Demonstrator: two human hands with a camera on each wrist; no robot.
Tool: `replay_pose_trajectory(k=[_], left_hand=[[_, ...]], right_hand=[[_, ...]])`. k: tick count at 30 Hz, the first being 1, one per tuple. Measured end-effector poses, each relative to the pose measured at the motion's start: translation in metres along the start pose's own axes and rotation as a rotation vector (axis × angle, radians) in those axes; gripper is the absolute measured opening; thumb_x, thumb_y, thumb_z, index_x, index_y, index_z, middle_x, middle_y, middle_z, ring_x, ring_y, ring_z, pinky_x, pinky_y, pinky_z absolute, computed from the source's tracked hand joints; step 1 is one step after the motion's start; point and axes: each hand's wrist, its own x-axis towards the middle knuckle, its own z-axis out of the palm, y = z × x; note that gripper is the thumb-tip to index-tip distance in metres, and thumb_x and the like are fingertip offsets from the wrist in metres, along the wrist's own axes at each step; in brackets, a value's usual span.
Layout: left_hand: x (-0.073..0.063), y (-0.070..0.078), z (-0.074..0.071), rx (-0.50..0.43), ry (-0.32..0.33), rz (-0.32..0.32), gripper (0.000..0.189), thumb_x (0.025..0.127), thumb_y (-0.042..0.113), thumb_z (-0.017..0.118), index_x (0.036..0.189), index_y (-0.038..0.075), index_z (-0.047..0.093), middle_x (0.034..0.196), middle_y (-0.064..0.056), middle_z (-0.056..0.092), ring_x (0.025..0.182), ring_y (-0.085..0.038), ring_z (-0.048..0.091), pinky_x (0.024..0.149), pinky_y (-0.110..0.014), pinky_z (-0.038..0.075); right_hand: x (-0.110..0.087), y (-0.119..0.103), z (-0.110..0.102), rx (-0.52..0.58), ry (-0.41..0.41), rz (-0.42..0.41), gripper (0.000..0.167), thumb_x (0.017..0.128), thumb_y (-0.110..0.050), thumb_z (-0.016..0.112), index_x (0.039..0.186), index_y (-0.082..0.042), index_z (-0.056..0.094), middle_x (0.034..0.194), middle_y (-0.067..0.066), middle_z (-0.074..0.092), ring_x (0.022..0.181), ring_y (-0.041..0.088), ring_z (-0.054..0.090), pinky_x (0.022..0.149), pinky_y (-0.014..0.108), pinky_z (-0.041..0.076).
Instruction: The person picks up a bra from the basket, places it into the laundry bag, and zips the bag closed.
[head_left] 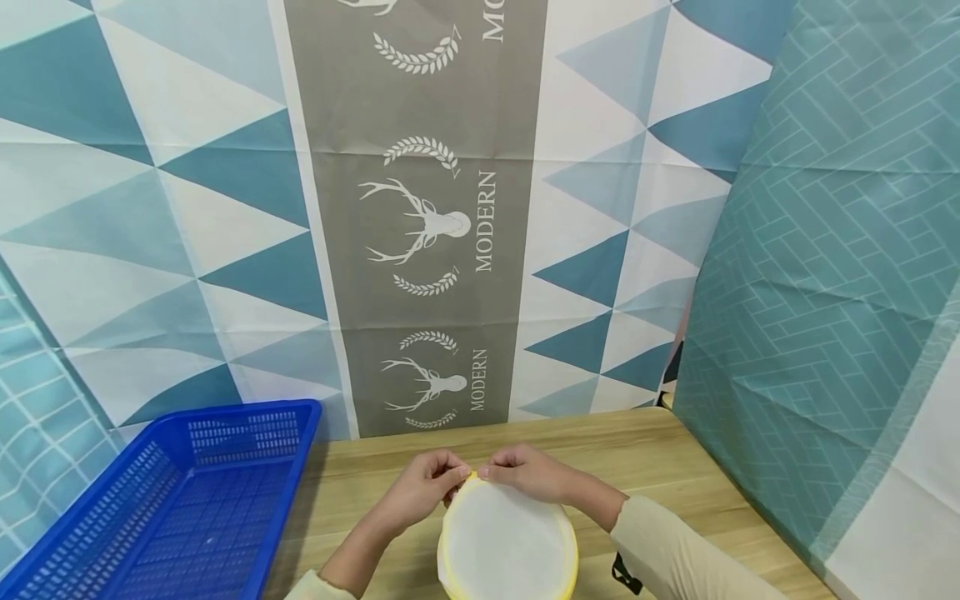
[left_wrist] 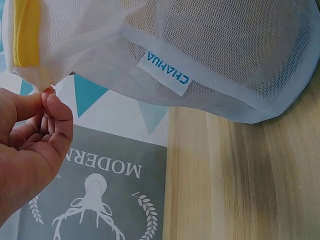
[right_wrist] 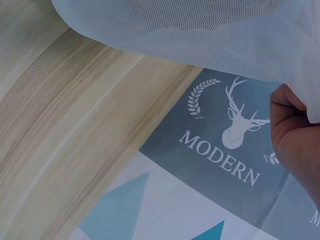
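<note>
A round white mesh laundry bag [head_left: 510, 542] with yellow trim stands at the front of the wooden table. Both hands meet at its far rim in the head view. My left hand [head_left: 427, 490] pinches the edge between thumb and index finger; in the left wrist view that hand [left_wrist: 37, 132] grips fabric beside the yellow trim [left_wrist: 26, 32]. A label [left_wrist: 165, 72] reading CHAHUA is sewn to the mesh side. Close beside it, my right hand [head_left: 532, 475] pinches the same rim. Its fingertips are partly hidden in the right wrist view, where the hand [right_wrist: 297, 130] holds the white fabric.
A blue plastic basket [head_left: 187, 517] with perforated walls stands left of the bag. The wooden table [head_left: 630, 450] ends against a patterned cloth backdrop [head_left: 420, 275]. A green cloth [head_left: 810, 333] hangs along the right side. A black strap [head_left: 624, 575] shows by the right sleeve.
</note>
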Motion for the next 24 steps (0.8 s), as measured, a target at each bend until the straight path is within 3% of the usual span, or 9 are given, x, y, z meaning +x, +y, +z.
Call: replay_pose_trajectory(k=[13, 19, 24], left_hand=[[-0.0012, -0.0010, -0.0021, -0.014, 0.000, -0.006, 0.022, 0.096, 0.016, 0.052, 0.096, -0.005, 0.059, 0.074, -0.002, 0.055, 0.064, -0.010, 0.051, 0.056, -0.025, 0.048], [-0.0004, -0.0001, -0.0022, -0.007, 0.002, 0.001, 0.023, 0.096, 0.017, 0.052, 0.097, -0.005, 0.060, 0.074, -0.002, 0.056, 0.065, -0.010, 0.053, 0.059, -0.031, 0.051], [-0.0005, -0.0008, -0.0029, -0.002, 0.018, 0.003, 0.024, 0.095, 0.018, 0.053, 0.098, -0.005, 0.060, 0.074, -0.002, 0.056, 0.064, -0.010, 0.052, 0.058, -0.028, 0.050]], right_hand=[[-0.0008, -0.0007, 0.0001, 0.009, 0.006, 0.003, 0.035, 0.097, -0.026, 0.050, 0.082, 0.003, 0.059, 0.070, -0.003, 0.053, 0.055, 0.005, 0.052, 0.050, 0.020, 0.045], [-0.0017, -0.0027, -0.0013, 0.019, -0.001, 0.002, 0.032, 0.098, -0.026, 0.049, 0.087, 0.002, 0.062, 0.071, -0.003, 0.056, 0.055, 0.005, 0.055, 0.049, 0.020, 0.046], [-0.0030, -0.0027, -0.0024, 0.001, 0.014, 0.012, 0.032, 0.097, -0.030, 0.050, 0.091, -0.002, 0.064, 0.073, -0.003, 0.059, 0.056, 0.006, 0.056, 0.049, 0.021, 0.047]])
